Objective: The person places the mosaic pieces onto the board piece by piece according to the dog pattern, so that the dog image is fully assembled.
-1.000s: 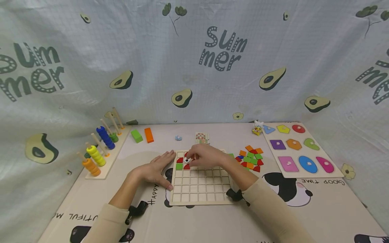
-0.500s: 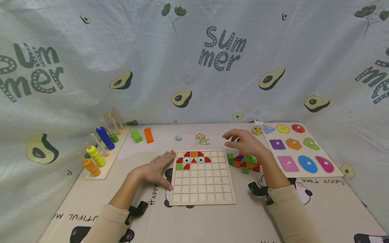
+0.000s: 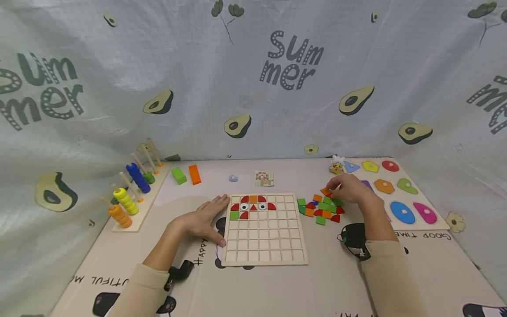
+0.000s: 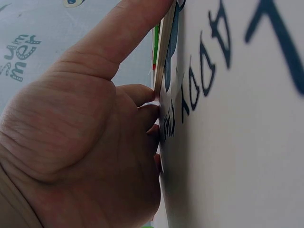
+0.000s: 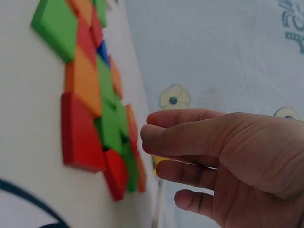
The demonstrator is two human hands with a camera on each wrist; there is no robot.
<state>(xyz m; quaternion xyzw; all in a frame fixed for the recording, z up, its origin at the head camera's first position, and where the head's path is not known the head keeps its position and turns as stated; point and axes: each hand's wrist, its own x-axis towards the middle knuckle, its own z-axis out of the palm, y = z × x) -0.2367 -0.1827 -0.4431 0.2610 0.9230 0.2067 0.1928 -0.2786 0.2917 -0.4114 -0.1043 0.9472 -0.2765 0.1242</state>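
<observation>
A square wooden grid board lies mid-table in the head view. Red, orange, green and eye-printed tiles fill some cells in its upper left. My left hand rests at the board's left side, fingers extended, thumb against the lower edge; the left wrist view shows the palm and the board's edge. Over the far right of a loose tile pile, my right hand has its fingertips at an orange tile. In the right wrist view its thumb and fingers are slightly bent beside red and green tiles, with no tile seen gripped.
A ring-stacking peg board stands at left. Green and orange blocks, a small blue toy and a pattern card lie behind the grid. Right: a shape puzzle board and a small figurine.
My right hand has left the eye tile on the board and moved right to the loose tile pile. The left hand stays at the board's edge.
</observation>
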